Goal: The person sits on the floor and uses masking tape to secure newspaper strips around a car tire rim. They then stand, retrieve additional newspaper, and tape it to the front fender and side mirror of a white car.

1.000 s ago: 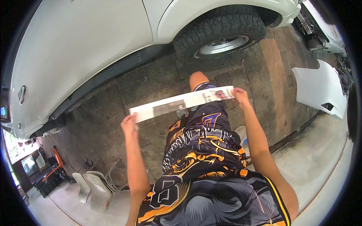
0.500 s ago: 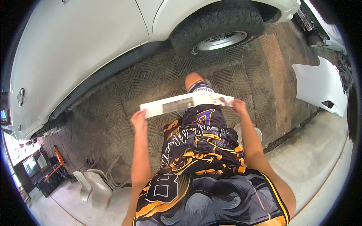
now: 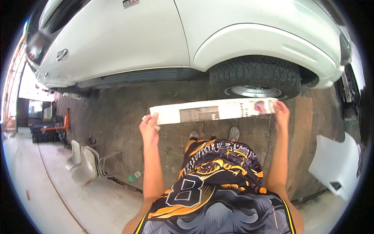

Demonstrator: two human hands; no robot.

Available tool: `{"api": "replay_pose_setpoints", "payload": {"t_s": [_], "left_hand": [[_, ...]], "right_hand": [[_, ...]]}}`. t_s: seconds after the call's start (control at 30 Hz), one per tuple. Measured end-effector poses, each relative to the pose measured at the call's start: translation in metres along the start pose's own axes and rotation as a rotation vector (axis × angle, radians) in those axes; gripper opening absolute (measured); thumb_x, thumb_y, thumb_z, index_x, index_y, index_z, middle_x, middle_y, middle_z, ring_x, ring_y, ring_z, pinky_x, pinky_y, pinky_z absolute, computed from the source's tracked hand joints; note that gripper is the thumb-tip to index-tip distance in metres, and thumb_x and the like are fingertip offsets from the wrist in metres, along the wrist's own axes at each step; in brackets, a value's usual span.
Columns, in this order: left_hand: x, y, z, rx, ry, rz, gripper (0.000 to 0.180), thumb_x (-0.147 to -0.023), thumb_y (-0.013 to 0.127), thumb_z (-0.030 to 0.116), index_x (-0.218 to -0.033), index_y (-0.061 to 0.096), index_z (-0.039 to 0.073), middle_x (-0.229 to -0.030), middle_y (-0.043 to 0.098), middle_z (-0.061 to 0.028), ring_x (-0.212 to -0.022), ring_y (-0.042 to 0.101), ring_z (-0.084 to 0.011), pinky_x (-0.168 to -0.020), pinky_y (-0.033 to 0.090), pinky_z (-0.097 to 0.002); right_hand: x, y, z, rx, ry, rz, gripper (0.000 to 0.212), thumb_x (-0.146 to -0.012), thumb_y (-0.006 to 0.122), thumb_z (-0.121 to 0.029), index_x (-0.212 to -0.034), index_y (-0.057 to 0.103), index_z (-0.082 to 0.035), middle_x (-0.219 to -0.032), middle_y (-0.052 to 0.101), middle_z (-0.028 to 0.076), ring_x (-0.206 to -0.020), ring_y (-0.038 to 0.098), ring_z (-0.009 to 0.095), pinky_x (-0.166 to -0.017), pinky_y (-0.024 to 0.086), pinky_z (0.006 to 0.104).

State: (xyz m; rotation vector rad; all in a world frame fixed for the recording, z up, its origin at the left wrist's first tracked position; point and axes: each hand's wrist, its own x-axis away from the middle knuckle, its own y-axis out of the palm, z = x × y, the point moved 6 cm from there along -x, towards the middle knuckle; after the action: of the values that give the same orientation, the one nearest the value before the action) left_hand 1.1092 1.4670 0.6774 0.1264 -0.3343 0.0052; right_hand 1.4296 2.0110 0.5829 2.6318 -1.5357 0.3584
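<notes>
Carried closer to the car tyre (image 3: 255,74), the folded newspaper strip (image 3: 206,112) is held stretched above the floor (image 3: 105,123), one end clamped by the fingers of the left hand (image 3: 149,130), the other by those of the right hand (image 3: 282,114).

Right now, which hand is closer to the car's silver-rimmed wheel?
Right. In the picture, the right hand is below the wheel; the left hand is farther off, lower left.
</notes>
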Motion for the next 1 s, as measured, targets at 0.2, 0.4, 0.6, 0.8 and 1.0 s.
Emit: {"api": "replay_pose_setpoints", "payload": {"t_s": [0.2, 0.4, 0.6, 0.8, 1.0], "left_hand": [[0.085, 0.123, 0.038, 0.101, 0.172, -0.113, 0.013, -0.091, 0.077, 0.008, -0.097, 0.071, -0.002, -0.091, 0.071, -0.0044, -0.081, 0.065, -0.0113, -0.076, 0.051, -0.0284], [0.108, 0.131, 0.049, 0.106, 0.246, -0.046, 0.012, -0.089, 0.079, 0.007, -0.094, 0.071, -0.002, -0.091, 0.07, -0.0028, -0.08, 0.063, -0.0097, -0.078, 0.049, -0.0278], [0.107, 0.128, 0.021, 0.286, 0.083, -0.095, 0.017, -0.091, 0.076, 0.008, -0.104, 0.069, -0.002, -0.098, 0.073, -0.0084, -0.087, 0.07, -0.0162, -0.079, 0.056, -0.0315], [0.113, 0.115, 0.019, 0.283, 0.145, -0.079, 0.021, -0.095, 0.072, 0.009, -0.112, 0.065, -0.002, -0.109, 0.071, -0.0113, -0.1, 0.069, -0.0199, -0.088, 0.056, -0.0359], [0.116, 0.109, 0.066, 0.233, 0.286, -0.117, 0.021, -0.097, 0.069, 0.008, -0.115, 0.064, -0.002, -0.113, 0.07, -0.0126, -0.105, 0.068, -0.0224, -0.092, 0.056, -0.0394]], "right_hand": [[-0.033, -0.124, -0.068, -0.207, -0.072, 0.01, 0.033, -0.097, 0.071, -0.013, -0.124, 0.061, 0.003, -0.113, 0.071, 0.01, -0.1, 0.067, 0.014, -0.089, 0.051, 0.0287], [-0.047, -0.134, -0.106, -0.23, -0.163, -0.03, 0.028, -0.099, 0.069, -0.014, -0.121, 0.061, 0.002, -0.109, 0.071, 0.008, -0.096, 0.068, 0.013, -0.085, 0.052, 0.0272], [-0.051, -0.119, -0.145, -0.156, -0.245, -0.049, 0.026, -0.099, 0.069, -0.014, -0.118, 0.063, 0.003, -0.103, 0.07, 0.004, -0.092, 0.065, 0.009, -0.083, 0.05, 0.0248], [-0.04, -0.105, -0.185, -0.214, -0.325, -0.078, 0.022, -0.098, 0.07, -0.013, -0.115, 0.067, 0.001, -0.101, 0.07, 0.003, -0.092, 0.063, 0.008, -0.086, 0.048, 0.0241], [-0.021, -0.098, -0.209, -0.266, -0.406, -0.119, 0.021, -0.098, 0.07, -0.012, -0.113, 0.067, 0.001, -0.102, 0.07, 0.003, -0.092, 0.064, 0.009, -0.084, 0.05, 0.0242]]}}
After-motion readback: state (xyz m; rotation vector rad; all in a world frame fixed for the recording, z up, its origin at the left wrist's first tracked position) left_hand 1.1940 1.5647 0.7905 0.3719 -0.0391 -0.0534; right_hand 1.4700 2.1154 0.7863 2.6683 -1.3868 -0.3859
